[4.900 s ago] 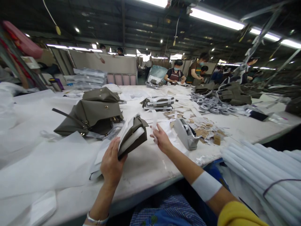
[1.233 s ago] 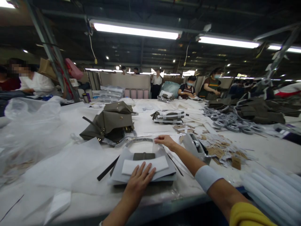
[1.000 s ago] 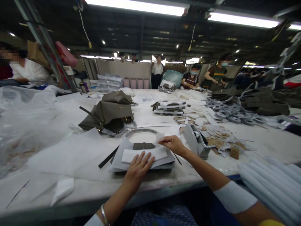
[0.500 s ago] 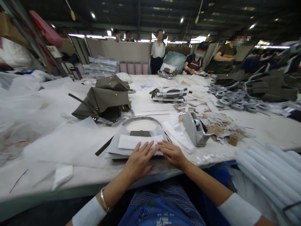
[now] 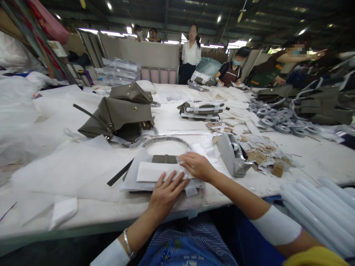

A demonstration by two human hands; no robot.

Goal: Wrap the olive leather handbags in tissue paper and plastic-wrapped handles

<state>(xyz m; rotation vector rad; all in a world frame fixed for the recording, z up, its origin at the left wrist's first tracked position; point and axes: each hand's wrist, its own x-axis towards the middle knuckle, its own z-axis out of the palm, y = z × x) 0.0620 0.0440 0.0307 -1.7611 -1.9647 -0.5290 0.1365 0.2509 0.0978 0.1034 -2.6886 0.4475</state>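
Observation:
A flattened grey-green handbag (image 5: pixel 164 159) lies in front of me, partly covered by thin white paper (image 5: pixel 131 177), its wrapped handle (image 5: pixel 166 139) arching away from me. Across it rests a folded white pad (image 5: pixel 152 172). My left hand (image 5: pixel 166 192) is flat with fingers spread, its fingertips pressing on the pad's near edge. At the pad's right end, my right hand (image 5: pixel 198 166) has its fingers pressed together; whatever may be between them is hidden. A clear strip, apparently tape (image 5: pixel 191 191), shows at the near right edge. The grey tape dispenser (image 5: pixel 233 157) stands right of the bag.
More grey-green handbags (image 5: pixel 119 116) sit at back left, and a wrapped stack (image 5: pixel 202 110) lies farther back. Tags (image 5: pixel 260 157) are scattered right of the dispenser. White rolls (image 5: pixel 313 210) lie lower right. Loose paper (image 5: pixel 69 170) covers the left. Several people are beyond the table.
My right hand has moved up along the pad's right end, away from my left hand, and its fingers have drawn together. A clear strip now shows at the near edge.

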